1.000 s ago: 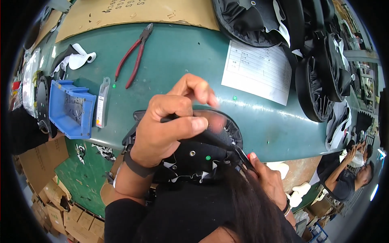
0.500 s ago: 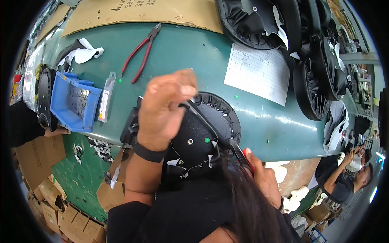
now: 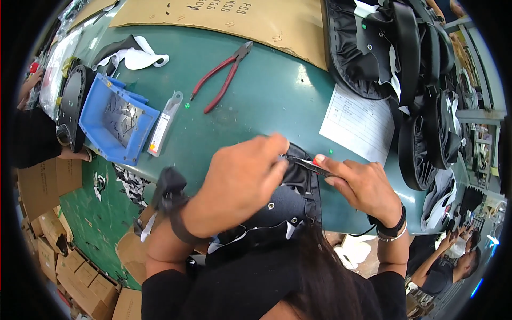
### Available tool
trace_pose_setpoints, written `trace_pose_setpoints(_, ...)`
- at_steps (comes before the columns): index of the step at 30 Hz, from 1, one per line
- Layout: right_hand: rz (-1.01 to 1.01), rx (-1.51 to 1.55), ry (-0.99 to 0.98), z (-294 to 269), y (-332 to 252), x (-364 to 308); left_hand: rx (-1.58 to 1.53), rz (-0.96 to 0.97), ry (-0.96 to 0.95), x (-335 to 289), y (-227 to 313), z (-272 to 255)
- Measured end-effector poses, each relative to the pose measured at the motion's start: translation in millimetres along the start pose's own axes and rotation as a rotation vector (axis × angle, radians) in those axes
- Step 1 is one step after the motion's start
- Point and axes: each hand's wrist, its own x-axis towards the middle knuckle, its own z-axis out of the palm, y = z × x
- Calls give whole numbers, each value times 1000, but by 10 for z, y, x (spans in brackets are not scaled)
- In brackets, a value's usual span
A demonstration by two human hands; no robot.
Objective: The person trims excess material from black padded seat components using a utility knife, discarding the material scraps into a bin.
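Observation:
A black padded panel point(image 3: 264, 212) lies against my front at the table's near edge, with metal inserts in its board and gathered black cover material point(image 3: 300, 178) round the rim. My left hand point(image 3: 248, 170) is closed at the panel's far edge, pinching the cover material between thumb and fingers. Beside it, my right hand point(image 3: 365, 186) grips a red and black utility knife point(image 3: 316, 167), its blade end pointing left at the pinched material, near my left fingertips. What exactly lies under the left fingers is hidden.
Red-handled cutting pliers point(image 3: 229, 72), a blue bin point(image 3: 96, 140) with metal bits and a clear plastic case point(image 3: 164, 125) lie to the left. A printed sheet point(image 3: 354, 125) and stacked black padded panels point(image 3: 413, 154) are at right; cardboard point(image 3: 256, 24) lies behind. Other people are at both sides.
My right hand has moved up and forward with the knife to the panel's far edge. The left hand has come down to the right, beside it. The panel has shifted and the view has turned.

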Motion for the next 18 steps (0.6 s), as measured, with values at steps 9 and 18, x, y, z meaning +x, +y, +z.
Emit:
trace_pose_setpoints(9,98,60,-109,120,-87,-179,-266,81,48,242,-186,79)
trace_pose_setpoints(18,158,222,127,412,-191,-657,0,214,-62,143,30,40)
